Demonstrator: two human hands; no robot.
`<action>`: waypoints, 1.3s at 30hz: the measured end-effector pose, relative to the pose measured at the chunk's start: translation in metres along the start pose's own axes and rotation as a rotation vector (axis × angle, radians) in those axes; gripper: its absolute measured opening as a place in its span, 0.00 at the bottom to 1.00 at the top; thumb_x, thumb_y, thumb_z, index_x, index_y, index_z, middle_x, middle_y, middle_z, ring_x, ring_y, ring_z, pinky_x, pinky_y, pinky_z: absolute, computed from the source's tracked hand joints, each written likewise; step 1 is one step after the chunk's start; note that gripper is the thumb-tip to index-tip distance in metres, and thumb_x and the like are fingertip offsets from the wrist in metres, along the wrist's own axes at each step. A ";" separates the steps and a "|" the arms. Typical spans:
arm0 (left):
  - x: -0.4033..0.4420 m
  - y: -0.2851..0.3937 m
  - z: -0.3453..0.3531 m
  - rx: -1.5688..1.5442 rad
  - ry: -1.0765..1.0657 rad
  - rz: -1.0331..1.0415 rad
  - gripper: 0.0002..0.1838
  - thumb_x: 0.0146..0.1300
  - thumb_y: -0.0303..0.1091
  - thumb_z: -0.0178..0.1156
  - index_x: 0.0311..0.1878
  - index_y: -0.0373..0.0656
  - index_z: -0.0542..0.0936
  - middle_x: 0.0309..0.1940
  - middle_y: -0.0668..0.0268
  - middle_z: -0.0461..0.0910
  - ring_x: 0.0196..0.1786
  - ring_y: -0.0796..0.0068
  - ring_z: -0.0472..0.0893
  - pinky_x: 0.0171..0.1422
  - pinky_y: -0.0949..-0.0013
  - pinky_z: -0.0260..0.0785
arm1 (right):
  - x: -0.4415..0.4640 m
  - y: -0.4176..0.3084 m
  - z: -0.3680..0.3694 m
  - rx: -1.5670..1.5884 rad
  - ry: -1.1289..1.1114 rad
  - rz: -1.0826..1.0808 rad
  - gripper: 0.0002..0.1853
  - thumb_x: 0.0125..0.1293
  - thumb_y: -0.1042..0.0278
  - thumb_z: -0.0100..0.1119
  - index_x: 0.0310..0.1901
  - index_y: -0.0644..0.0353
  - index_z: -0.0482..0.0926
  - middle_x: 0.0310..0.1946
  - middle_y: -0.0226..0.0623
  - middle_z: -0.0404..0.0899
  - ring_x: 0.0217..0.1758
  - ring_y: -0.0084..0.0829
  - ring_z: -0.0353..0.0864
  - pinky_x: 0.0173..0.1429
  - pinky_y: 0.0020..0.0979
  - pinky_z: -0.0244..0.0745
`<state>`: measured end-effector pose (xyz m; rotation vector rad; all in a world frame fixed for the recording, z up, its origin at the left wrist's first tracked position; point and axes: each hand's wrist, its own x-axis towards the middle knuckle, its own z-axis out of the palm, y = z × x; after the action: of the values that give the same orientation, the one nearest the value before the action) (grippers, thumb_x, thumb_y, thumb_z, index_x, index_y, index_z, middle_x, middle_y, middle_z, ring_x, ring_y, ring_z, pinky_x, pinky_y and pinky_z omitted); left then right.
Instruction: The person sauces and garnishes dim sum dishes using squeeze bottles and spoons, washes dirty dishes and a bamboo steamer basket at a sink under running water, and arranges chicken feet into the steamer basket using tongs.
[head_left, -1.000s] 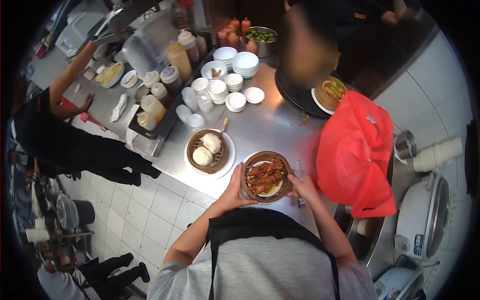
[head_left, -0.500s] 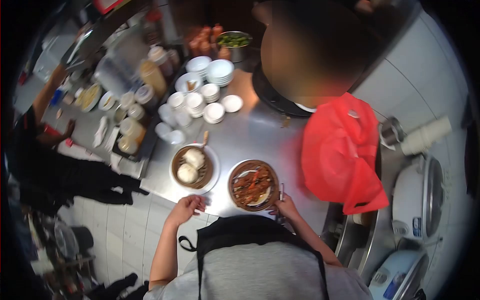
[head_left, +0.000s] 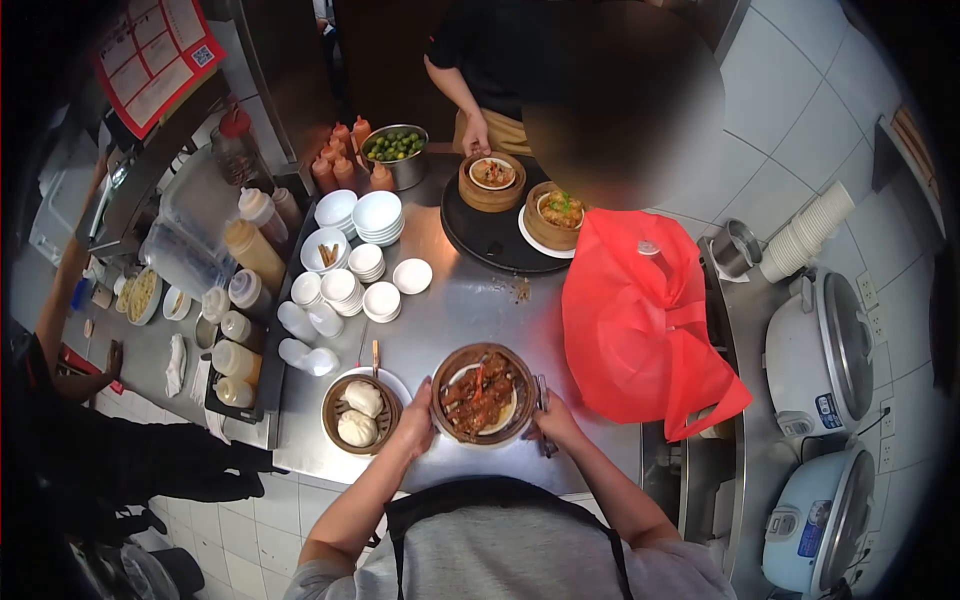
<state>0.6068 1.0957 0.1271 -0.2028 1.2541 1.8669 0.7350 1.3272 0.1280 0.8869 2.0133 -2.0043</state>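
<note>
A round bamboo steamer (head_left: 483, 351) holds a white dish of reddish-brown food (head_left: 478, 396). My left hand (head_left: 415, 420) grips the steamer's left side. At its right side my right hand (head_left: 552, 420) is closed round metal tongs (head_left: 542, 400), with its fingers against or close to the rim; contact is unclear. Just left of my left hand, two white buns (head_left: 360, 413) lie in another steamer (head_left: 330, 400) on a white plate (head_left: 392, 380).
A red bag (head_left: 640, 320) stands to the right. White bowls (head_left: 378, 215) and sauce bottles (head_left: 250, 250) are at the left. Across the counter, a co-worker's hand (head_left: 476, 132) touches a steamer (head_left: 492, 196) on a black tray (head_left: 460, 235). Rice cookers (head_left: 815, 350) stand far right.
My left hand has come back from beside the buns' plate to the food steamer's side. The view has shifted, showing more of the black tray and the co-worker's hand.
</note>
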 end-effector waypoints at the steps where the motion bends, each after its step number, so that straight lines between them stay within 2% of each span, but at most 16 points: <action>1: -0.001 0.025 0.011 -0.004 -0.047 0.003 0.29 0.74 0.49 0.34 0.72 0.48 0.49 0.69 0.61 0.57 0.68 0.65 0.60 0.70 0.57 0.54 | 0.005 -0.015 -0.001 0.017 0.016 -0.006 0.20 0.62 0.80 0.44 0.57 0.65 0.60 0.37 0.49 0.76 0.27 0.36 0.83 0.26 0.32 0.83; 4: 0.018 0.070 0.023 0.002 -0.129 0.042 0.30 0.74 0.48 0.35 0.73 0.45 0.46 0.70 0.62 0.54 0.71 0.67 0.56 0.72 0.56 0.50 | 0.024 -0.055 -0.003 0.109 0.006 -0.084 0.21 0.61 0.80 0.44 0.57 0.64 0.59 0.34 0.48 0.76 0.25 0.35 0.82 0.24 0.31 0.82; 7: 0.003 0.130 0.055 0.078 -0.039 0.033 0.25 0.73 0.47 0.37 0.67 0.45 0.59 0.63 0.63 0.66 0.64 0.67 0.68 0.66 0.53 0.61 | 0.040 -0.098 -0.004 0.099 0.038 -0.181 0.21 0.61 0.81 0.43 0.57 0.65 0.60 0.30 0.45 0.76 0.22 0.33 0.81 0.21 0.31 0.79; 10: 0.029 0.141 0.037 0.036 -0.097 0.052 0.24 0.69 0.51 0.43 0.62 0.48 0.66 0.59 0.65 0.68 0.62 0.67 0.68 0.62 0.47 0.63 | 0.061 -0.108 -0.006 0.100 0.026 -0.210 0.21 0.60 0.82 0.43 0.57 0.65 0.61 0.29 0.45 0.75 0.20 0.33 0.79 0.19 0.30 0.77; 15: 0.035 0.138 0.042 -0.029 -0.092 0.055 0.24 0.69 0.49 0.42 0.61 0.45 0.66 0.59 0.65 0.68 0.59 0.66 0.72 0.61 0.49 0.65 | 0.079 -0.099 -0.004 0.095 0.046 -0.171 0.20 0.60 0.81 0.43 0.56 0.65 0.62 0.28 0.45 0.75 0.19 0.32 0.78 0.18 0.30 0.77; 17: 0.035 0.131 0.044 -0.049 -0.004 -0.018 0.22 0.70 0.45 0.39 0.57 0.40 0.69 0.54 0.60 0.74 0.55 0.68 0.75 0.63 0.61 0.66 | 0.076 -0.090 0.000 0.085 0.060 -0.113 0.20 0.59 0.81 0.42 0.55 0.65 0.62 0.28 0.46 0.75 0.18 0.32 0.78 0.18 0.31 0.77; 25: 0.059 0.059 0.013 -0.096 -0.051 -0.128 0.20 0.68 0.39 0.37 0.54 0.38 0.71 0.49 0.53 0.76 0.54 0.60 0.74 0.65 0.57 0.63 | 0.051 -0.011 0.011 0.058 0.101 0.010 0.16 0.65 0.74 0.46 0.55 0.62 0.65 0.29 0.43 0.77 0.18 0.30 0.79 0.19 0.28 0.77; 26: 0.100 0.016 -0.026 0.022 -0.029 -0.097 0.20 0.67 0.41 0.39 0.53 0.38 0.71 0.48 0.53 0.76 0.53 0.58 0.74 0.65 0.56 0.63 | 0.046 -0.005 0.010 0.020 0.092 0.026 0.17 0.64 0.70 0.49 0.54 0.63 0.66 0.28 0.40 0.77 0.20 0.29 0.78 0.21 0.29 0.77; 29: 0.087 0.018 0.001 0.352 0.145 0.046 0.21 0.66 0.42 0.41 0.54 0.38 0.71 0.49 0.57 0.74 0.53 0.62 0.72 0.60 0.57 0.63 | 0.044 -0.003 0.007 -0.035 0.037 -0.106 0.21 0.65 0.54 0.55 0.50 0.64 0.70 0.24 0.36 0.77 0.20 0.26 0.77 0.20 0.28 0.73; 30: 0.114 -0.001 -0.007 0.265 0.174 0.096 0.20 0.65 0.40 0.42 0.52 0.38 0.73 0.50 0.57 0.75 0.53 0.63 0.72 0.59 0.57 0.63 | 0.043 -0.006 0.005 -0.040 0.023 0.002 0.20 0.66 0.52 0.54 0.45 0.63 0.70 0.22 0.37 0.77 0.17 0.27 0.76 0.17 0.29 0.72; 31: 0.062 0.041 0.029 0.285 0.256 0.108 0.19 0.65 0.38 0.41 0.47 0.37 0.77 0.44 0.52 0.78 0.48 0.61 0.76 0.53 0.56 0.67 | 0.052 0.011 -0.008 -0.085 -0.026 -0.013 0.16 0.66 0.56 0.55 0.39 0.61 0.69 0.20 0.35 0.75 0.14 0.27 0.74 0.14 0.30 0.70; 32: 0.078 0.027 0.013 0.753 0.199 0.291 0.19 0.66 0.39 0.42 0.49 0.37 0.77 0.45 0.48 0.78 0.50 0.52 0.76 0.55 0.53 0.67 | 0.054 0.017 -0.016 -0.075 -0.029 -0.004 0.14 0.65 0.58 0.56 0.39 0.61 0.70 0.19 0.35 0.73 0.12 0.27 0.71 0.13 0.29 0.67; 33: 0.104 0.012 0.005 0.939 0.270 0.299 0.20 0.66 0.41 0.43 0.50 0.38 0.77 0.47 0.47 0.77 0.51 0.49 0.75 0.56 0.52 0.67 | 0.053 0.015 -0.023 -0.064 -0.023 0.010 0.13 0.64 0.61 0.58 0.38 0.62 0.70 0.18 0.34 0.71 0.10 0.28 0.68 0.12 0.29 0.64; 36: 0.046 0.038 0.016 1.387 0.316 0.410 0.24 0.65 0.47 0.45 0.56 0.41 0.74 0.54 0.48 0.73 0.55 0.43 0.72 0.59 0.53 0.67 | 0.034 -0.007 -0.043 -0.371 -0.017 -0.185 0.10 0.67 0.65 0.53 0.41 0.63 0.70 0.19 0.33 0.69 0.17 0.23 0.69 0.20 0.29 0.64; 38: 0.008 0.035 0.021 0.918 0.422 0.392 0.26 0.65 0.49 0.45 0.61 0.45 0.70 0.56 0.52 0.72 0.58 0.51 0.71 0.57 0.52 0.67 | 0.038 -0.019 -0.048 -0.537 0.041 -0.456 0.11 0.68 0.65 0.50 0.46 0.63 0.71 0.20 0.33 0.69 0.21 0.21 0.69 0.24 0.27 0.64; 39: -0.016 0.036 0.018 0.741 0.226 0.371 0.26 0.65 0.48 0.45 0.63 0.45 0.68 0.56 0.54 0.72 0.58 0.55 0.72 0.56 0.52 0.67 | 0.035 -0.032 -0.041 -0.572 0.017 -0.525 0.11 0.68 0.65 0.50 0.46 0.63 0.71 0.20 0.32 0.69 0.21 0.21 0.69 0.24 0.27 0.64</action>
<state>0.5966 1.0966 0.1688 0.2433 2.1651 1.5615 0.7021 1.3786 0.1416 0.2692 2.8219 -1.4366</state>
